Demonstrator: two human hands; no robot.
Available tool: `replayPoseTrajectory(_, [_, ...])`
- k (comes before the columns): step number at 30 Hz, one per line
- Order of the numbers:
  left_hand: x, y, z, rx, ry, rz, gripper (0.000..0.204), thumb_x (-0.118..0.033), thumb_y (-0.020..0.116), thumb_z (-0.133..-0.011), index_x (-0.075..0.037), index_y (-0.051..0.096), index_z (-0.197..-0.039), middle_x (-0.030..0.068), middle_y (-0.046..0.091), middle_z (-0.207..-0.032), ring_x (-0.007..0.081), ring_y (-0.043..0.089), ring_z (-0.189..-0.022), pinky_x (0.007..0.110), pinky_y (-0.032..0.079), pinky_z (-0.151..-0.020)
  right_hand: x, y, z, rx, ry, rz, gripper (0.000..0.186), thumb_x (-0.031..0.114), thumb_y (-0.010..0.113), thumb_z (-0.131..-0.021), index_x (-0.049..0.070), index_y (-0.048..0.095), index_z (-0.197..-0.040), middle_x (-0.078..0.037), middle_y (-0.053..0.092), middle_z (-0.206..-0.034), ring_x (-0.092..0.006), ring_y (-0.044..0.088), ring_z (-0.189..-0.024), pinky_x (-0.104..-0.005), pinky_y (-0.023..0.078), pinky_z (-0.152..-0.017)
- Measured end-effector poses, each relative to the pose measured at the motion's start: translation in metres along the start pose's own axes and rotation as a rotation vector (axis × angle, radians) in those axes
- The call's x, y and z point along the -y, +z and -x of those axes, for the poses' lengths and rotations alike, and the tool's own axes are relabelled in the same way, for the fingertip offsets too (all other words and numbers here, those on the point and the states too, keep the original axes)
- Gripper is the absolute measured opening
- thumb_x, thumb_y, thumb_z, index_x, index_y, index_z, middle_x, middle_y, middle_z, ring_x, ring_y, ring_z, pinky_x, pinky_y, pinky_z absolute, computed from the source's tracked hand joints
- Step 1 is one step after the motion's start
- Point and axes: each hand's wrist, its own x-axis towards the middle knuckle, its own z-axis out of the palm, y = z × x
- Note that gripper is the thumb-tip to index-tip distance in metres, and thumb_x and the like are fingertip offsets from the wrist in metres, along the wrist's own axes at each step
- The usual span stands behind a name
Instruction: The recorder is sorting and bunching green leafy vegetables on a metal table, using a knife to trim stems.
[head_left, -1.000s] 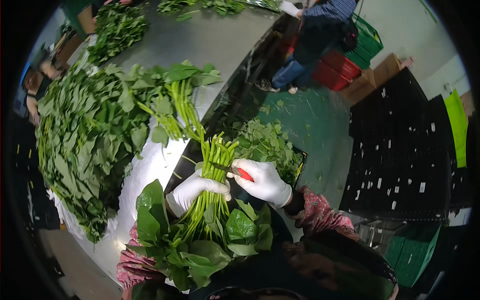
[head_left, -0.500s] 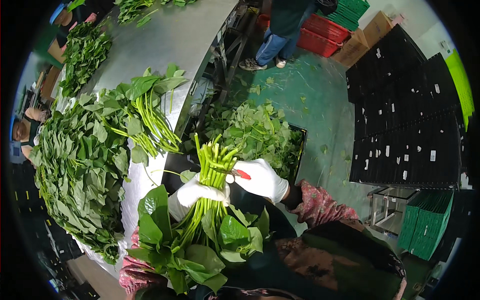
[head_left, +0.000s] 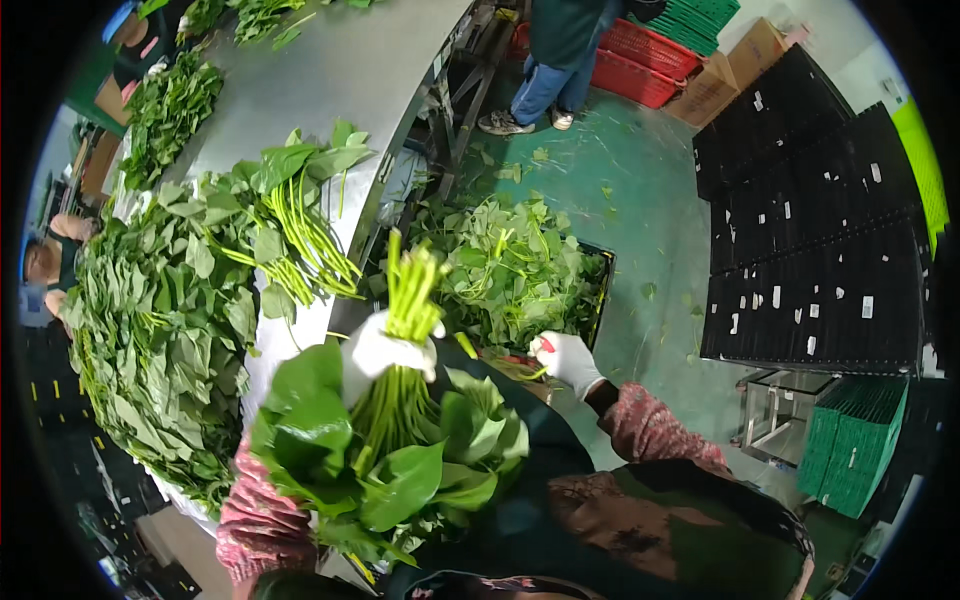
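Observation:
My left hand (head_left: 385, 358), in a white glove, is closed round a bunch of leafy green stems (head_left: 412, 300). Their cut ends point up and away, while broad leaves (head_left: 405, 490) hang toward my body. To the right, apart from the bunch, my gloved right hand (head_left: 570, 364) is closed on a small red-handled tool (head_left: 546, 346), mostly hidden by the fingers. Short loose stem pieces (head_left: 466, 345) show between the hands, blurred. Just beyond my hands is a dark-edged bin (head_left: 607, 290) heaped with leaves and stems (head_left: 520, 265).
A metal table (head_left: 330, 60) on the left bears a large heap of greens (head_left: 165, 350) and a smaller bunch (head_left: 310, 235). Black crates (head_left: 820, 240) are stacked at right, green crates (head_left: 855, 440) below. Another person (head_left: 560, 70) stands near red baskets (head_left: 640, 65). Two more people are at far left.
My right hand has moved away from the stem tops, to the right, beside the bin. The bunch in my left hand has shifted slightly up and left. Loose stem pieces now show between the hands.

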Motion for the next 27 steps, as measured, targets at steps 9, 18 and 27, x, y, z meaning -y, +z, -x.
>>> replayPoseTrajectory(9, [0.004,0.038,-0.015,-0.018,-0.043,-0.095,0.035,-0.004,0.07,-0.075,0.003,0.06,-0.108,0.0107,0.067,-0.075,0.0175,0.064,-0.066,0.03,0.05,-0.066,0.151,-0.062,0.002,-0.229,-0.512,-0.144,0.027,0.019,0.066,-0.084,0.01,0.06,-0.109,-0.011,0.063,-0.076,-0.03,0.065,-0.065,-0.0383,0.051,-0.058])
replayPoseTrajectory(18, [0.004,0.046,-0.008,0.027,-0.027,-0.19,0.032,-0.007,0.064,-0.076,0.004,0.062,-0.106,0.0026,0.064,-0.075,0.0104,0.058,-0.069,0.026,0.047,-0.067,0.161,-0.076,0.014,-0.106,-0.506,-0.051,0.023,0.016,0.067,-0.081,0.007,0.057,-0.101,-0.016,0.061,-0.074,-0.0366,0.061,-0.065,-0.0421,0.048,-0.057])
replayPoseTrajectory(27, [-0.034,0.076,0.014,-0.042,-0.008,-0.435,0.04,-0.002,0.067,-0.076,-0.003,0.059,-0.115,0.0,0.067,-0.095,0.0093,0.059,-0.085,0.024,0.048,-0.08,0.059,-0.011,0.007,-0.017,-0.315,0.23,0.02,0.02,0.057,-0.088,0.003,0.062,-0.096,-0.017,0.062,-0.061,-0.0329,0.065,-0.062,-0.0413,0.053,-0.061])
